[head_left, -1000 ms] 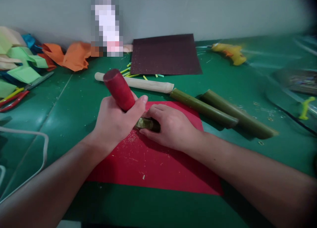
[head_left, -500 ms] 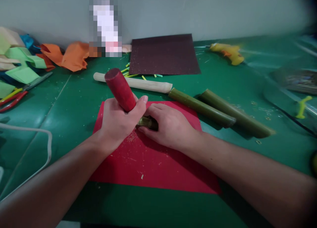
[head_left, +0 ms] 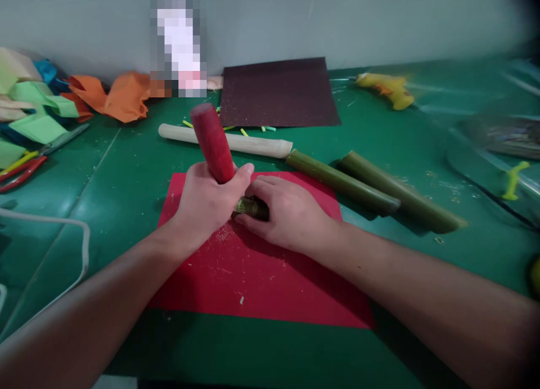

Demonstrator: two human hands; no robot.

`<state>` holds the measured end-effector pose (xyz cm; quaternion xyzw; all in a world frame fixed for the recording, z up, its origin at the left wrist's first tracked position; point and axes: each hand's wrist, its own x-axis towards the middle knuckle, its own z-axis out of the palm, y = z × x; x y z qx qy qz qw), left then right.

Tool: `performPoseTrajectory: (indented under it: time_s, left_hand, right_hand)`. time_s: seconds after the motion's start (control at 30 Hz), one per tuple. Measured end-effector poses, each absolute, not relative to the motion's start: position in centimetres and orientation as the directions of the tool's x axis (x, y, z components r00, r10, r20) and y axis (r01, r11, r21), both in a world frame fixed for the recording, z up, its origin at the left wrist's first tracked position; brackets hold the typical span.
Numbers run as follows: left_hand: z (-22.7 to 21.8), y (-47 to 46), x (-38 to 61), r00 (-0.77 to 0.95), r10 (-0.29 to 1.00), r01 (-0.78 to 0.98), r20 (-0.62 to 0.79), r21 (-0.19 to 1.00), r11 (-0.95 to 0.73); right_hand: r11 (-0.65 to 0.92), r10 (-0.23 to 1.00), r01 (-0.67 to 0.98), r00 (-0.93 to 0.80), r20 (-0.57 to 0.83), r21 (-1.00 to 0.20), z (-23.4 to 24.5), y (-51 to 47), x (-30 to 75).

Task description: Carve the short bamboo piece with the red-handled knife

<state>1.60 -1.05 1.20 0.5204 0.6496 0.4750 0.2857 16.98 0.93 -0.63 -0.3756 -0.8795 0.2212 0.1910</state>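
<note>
My left hand (head_left: 208,203) is wrapped round the thick red handle (head_left: 212,144) of a tool. The handle sticks up and leans a little to the left; the tool's working end is hidden by my fingers and the workpiece. Low on the red sheet (head_left: 270,287), my right hand (head_left: 287,209) grips a short piece of green bamboo (head_left: 253,208) with the thumb in front and the fingers over its far side. The bamboo's left end goes out of sight behind my left hand. Pale shavings lie scattered on the sheet below both hands.
Behind my hands lie a pale peeled stick (head_left: 248,146) and two green bamboo lengths (head_left: 343,180), (head_left: 400,192). A dark sheet (head_left: 278,93) and a yellow glue gun (head_left: 386,89) are at the back. Scissors (head_left: 25,172), orange cloth (head_left: 126,96) and a white cable (head_left: 85,242) are on the left.
The red handle has swung more upright, its top moving right and up, and my left hand has turned with it. My right hand and the bamboo have stayed in place.
</note>
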Motion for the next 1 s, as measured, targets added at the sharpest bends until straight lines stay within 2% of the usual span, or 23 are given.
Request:
performPoseTrajectory:
  time_s: [0.23, 0.6, 1.0]
  left_hand:
    - [1.15, -1.06, 1.83, -0.325, 0.937, 0.353, 0.131, 0.935, -0.008]
    - [1.16, -1.0, 1.97, -0.369, 0.917, 0.383, 0.15, 0.924, 0.003]
    - [1.22, -0.96, 1.88, -0.318, 0.939, 0.397, 0.132, 0.918, 0.006]
  right_hand:
    - [0.63, 0.737, 0.574, -0.655, 0.168, -0.524, -0.45, 0.87, 17.04]
    - [0.637, 0.734, 0.586, -0.659, 0.162, -0.5, -0.28, 0.84, 16.91]
    - [0.642, 0.732, 0.584, -0.659, 0.172, -0.498, -0.47, 0.65, 16.94]
